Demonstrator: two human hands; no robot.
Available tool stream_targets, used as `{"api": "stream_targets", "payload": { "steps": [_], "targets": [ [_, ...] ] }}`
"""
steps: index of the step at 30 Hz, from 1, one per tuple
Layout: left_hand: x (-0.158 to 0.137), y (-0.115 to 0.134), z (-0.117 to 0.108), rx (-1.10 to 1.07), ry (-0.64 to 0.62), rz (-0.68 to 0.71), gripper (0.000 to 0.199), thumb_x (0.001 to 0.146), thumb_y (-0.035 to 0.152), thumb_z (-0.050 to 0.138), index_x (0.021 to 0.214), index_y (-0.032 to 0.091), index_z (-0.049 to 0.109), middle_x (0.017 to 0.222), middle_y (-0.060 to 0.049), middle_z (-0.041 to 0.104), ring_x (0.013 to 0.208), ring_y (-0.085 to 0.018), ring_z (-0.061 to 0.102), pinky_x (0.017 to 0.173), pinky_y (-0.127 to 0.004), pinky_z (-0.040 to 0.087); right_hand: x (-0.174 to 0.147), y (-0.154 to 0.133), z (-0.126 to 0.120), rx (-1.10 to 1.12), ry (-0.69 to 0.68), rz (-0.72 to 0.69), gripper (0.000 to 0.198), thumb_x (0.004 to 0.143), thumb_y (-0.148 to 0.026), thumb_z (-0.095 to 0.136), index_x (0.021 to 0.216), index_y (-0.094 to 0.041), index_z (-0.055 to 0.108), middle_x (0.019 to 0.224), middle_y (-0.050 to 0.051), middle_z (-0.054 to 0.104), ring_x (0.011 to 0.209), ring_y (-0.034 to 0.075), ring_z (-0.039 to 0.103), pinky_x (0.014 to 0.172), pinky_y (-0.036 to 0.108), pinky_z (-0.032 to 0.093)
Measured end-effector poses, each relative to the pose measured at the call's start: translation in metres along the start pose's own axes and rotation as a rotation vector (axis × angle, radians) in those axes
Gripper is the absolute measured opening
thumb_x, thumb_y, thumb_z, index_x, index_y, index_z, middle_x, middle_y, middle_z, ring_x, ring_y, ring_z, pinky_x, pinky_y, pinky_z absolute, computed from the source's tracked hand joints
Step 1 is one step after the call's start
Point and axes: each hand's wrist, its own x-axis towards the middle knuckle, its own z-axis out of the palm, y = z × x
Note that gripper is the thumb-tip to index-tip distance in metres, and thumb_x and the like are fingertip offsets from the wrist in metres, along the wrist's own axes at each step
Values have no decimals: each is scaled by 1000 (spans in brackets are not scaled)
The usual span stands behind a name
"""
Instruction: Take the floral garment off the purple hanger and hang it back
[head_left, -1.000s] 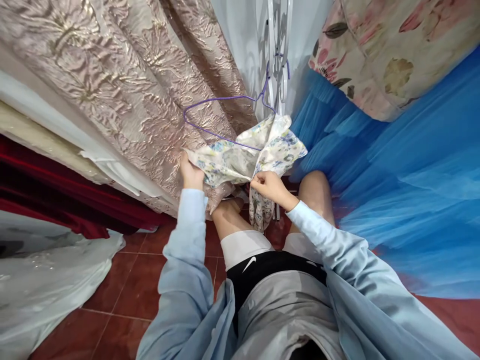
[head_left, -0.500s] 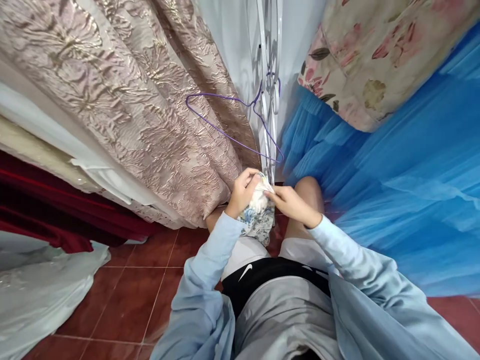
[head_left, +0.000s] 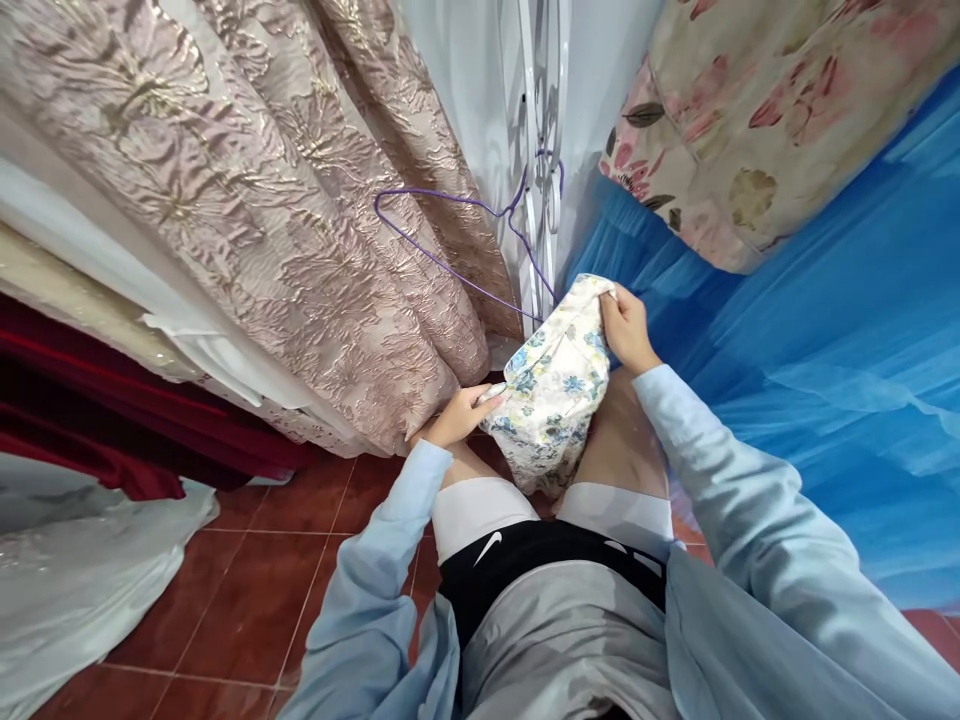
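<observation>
Stretching a white garment with a blue-and-yellow flower print [head_left: 559, 390] by its upper edge, both hands are working in front of the wearer's bare knees. The left hand [head_left: 456, 418] is pinching the near corner, thumb and fingers closing on the cloth; the right hand [head_left: 628, 328] is gripping the far, higher corner in its curled fingers. The edge is slanting up between them while the rest is hanging down between the legs, partly covering one thigh. Whether it is a skirt or a top, the folds are not showing.

Just beyond, a purple wire hanger [head_left: 512, 210] is hanging bare by its hook from a white metal rack [head_left: 529, 200], its lower corner passing close behind the cloth; whether they are touching is impossible to tell. Opening out and straightening the garment seems to be the step in hand. Judging from the slanting edge, the next move is calling for two firm corner grips, level tension and a little clearance from the hanger.
</observation>
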Motion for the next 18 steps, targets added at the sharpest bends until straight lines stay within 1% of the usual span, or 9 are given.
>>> {"api": "stream_targets", "payload": {
  "steps": [2,4,6,7,9,12,15,17,18],
  "targets": [
    [-5,-5,-8,28,60,15,44,95,54,58,99,13,73,91,-5,73,82,-20,63,75,-30,52,14,7,20,30,-60,22,45,90,-65,55,75,-22,56,74,0,55,79,19,51,75,30,45],
    [-12,-7,-13,49,128,32,44,99,53,52,98,14,72,90,-5,72,83,-20,63,76,-30,52,20,6,35,62,-94,45,52,87,-71,55,69,-22,51,69,-1,51,74,17,48,70,28,42],
    [-21,-6,-18,97,203,40,42,99,51,50,92,15,70,84,-3,69,79,-18,61,74,-29,50,18,0,41,87,-121,55,57,85,-74,56,64,-22,47,64,-2,46,67,15,43,64,27,39],
    [-25,-6,-22,126,234,39,39,99,50,51,90,15,69,82,-3,67,78,-17,59,73,-28,48,16,-3,38,100,-139,60,58,84,-74,58,63,-22,47,62,-3,45,64,14,40,61,26,37],
    [-30,-6,-31,193,267,30,33,96,46,55,90,16,67,81,-1,65,76,-17,58,72,-27,46,11,-11,25,122,-176,90,58,81,-73,64,61,-21,49,58,-4,43,58,12,37,55,25,32],
    [-29,-10,-50,350,210,11,22,91,36,57,86,17,66,77,0,63,73,-16,56,70,-26,42,10,-19,-6,157,-223,195,53,74,-68,75,61,-20,57,55,-3,49,52,11,39,49,24,30],
    [-14,-17,-76,530,77,30,19,87,28,51,76,18,62,67,1,58,67,-15,52,66,-26,39,18,-23,-32,216,-264,315,44,70,-61,82,67,-20,66,58,0,63,53,14,52,48,24,39],
    [3,-18,-98,645,9,85,18,85,26,48,78,18,63,71,-1,61,69,-17,55,71,-28,40,26,-24,-42,251,-299,384,40,68,-56,86,68,-20,69,60,2,68,55,18,60,49,26,45],
    [13,-16,-109,713,0,109,18,85,25,48,81,18,64,75,-3,64,73,-19,57,75,-30,42,29,-25,-44,264,-318,416,38,67,-54,87,67,-20,70,60,3,70,56,19,62,49,27,47]
  ]
}}
